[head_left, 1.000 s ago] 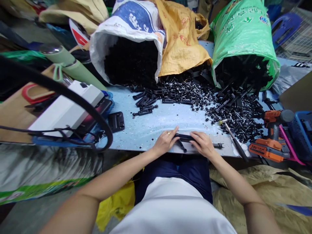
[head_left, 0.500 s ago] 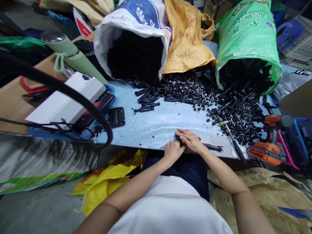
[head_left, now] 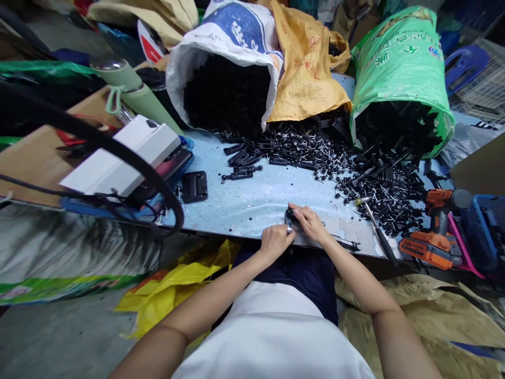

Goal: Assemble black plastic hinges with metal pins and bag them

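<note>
At the table's front edge my left hand (head_left: pixel 275 240) is closed, its fingertips against a small dark part with a shiny metal edge (head_left: pixel 289 220). What exactly it grips is mostly hidden. My right hand (head_left: pixel 310 223) is closed over the same spot from the right, with thumb and fingers on a black plastic part (head_left: pixel 291 211). Just right of that hand lies a long black forked piece (head_left: pixel 347 243) on a grey board (head_left: pixel 357 231). A hammer (head_left: pixel 376 231) with a dark handle rests farther right.
Bolts with black heads (head_left: pixel 311 152) and black clips spill from a white sack (head_left: pixel 177 79), an orange sack (head_left: pixel 307 79) and a green sack (head_left: pixel 398 68). An orange cordless drill (head_left: pixel 432 231) stands right. A black cable loop (head_left: pixel 177 210), white box (head_left: pixel 122 158) and flask (head_left: pixel 138 95) stand left.
My hands have moved slightly apart, the left one a little left and down. A shiny metal edge now shows between them. The whole view has shifted a little.
</note>
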`<state>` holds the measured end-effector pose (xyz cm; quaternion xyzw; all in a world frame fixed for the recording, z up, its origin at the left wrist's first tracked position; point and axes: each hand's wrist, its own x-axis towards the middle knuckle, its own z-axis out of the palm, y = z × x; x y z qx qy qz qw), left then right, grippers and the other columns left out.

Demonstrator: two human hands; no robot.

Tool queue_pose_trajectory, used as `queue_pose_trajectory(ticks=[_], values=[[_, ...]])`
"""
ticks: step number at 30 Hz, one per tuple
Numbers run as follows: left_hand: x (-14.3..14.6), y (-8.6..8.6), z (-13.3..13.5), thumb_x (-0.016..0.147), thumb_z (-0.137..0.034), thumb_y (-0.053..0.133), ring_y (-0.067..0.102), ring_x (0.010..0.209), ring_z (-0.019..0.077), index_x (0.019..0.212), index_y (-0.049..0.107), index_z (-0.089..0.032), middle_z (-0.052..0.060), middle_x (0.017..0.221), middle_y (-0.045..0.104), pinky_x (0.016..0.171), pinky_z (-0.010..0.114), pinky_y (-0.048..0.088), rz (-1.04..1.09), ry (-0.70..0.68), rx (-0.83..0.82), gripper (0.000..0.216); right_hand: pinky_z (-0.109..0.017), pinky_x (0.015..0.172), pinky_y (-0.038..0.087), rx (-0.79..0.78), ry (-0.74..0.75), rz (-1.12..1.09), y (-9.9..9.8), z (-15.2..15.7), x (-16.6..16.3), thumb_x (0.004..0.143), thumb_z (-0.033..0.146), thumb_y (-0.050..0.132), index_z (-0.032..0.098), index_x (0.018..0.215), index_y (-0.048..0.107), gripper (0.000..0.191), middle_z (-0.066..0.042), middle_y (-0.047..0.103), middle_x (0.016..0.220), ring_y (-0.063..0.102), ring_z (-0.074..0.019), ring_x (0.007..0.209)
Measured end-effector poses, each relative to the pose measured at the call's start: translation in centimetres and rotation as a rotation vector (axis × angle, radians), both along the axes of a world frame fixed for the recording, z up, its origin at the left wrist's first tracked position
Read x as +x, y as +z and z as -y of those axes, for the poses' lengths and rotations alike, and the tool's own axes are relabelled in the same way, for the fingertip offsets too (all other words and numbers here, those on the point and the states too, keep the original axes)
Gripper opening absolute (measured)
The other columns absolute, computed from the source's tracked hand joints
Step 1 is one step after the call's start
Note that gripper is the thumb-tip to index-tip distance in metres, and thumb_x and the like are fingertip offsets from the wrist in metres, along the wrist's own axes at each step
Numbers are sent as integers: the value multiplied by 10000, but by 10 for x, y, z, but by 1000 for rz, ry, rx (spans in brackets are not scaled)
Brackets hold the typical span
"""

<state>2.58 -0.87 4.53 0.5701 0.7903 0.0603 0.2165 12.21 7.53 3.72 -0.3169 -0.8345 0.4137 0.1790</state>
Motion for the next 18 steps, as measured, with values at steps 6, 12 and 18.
queue_pose_trajectory(ticks=[6, 12, 18], values=[[-1, -3, 1, 865, -356, 419, 654, 833, 249, 858, 685, -129, 144, 844, 697, 676, 289, 437, 17, 6, -12, 350, -393, 911, 404, 115, 34, 70, -3, 3, 2, 928, 441, 301, 268, 1193, 574, 418, -32, 576, 1223, 545, -187, 1025], [2, -6, 2, 873, -368, 412, 655, 804, 244, 875, 675, -130, 141, 833, 693, 660, 290, 441, 29, 37, -14, 354, -402, 912, 415, 265, -6, 133, -6, 8, 0, 934, 412, 286, 234, 1156, 605, 427, -71, 576, 1218, 549, -203, 1039], [-25, -23, 11, 901, -365, 366, 635, 702, 202, 721, 650, -155, 92, 671, 659, 599, 271, 435, -7, -208, 276, 396, -373, 942, 401, 642, -102, -29, 11, 20, 51, 922, 349, 363, 198, 1314, 424, 424, -122, 497, 1284, 464, -198, 1172]])
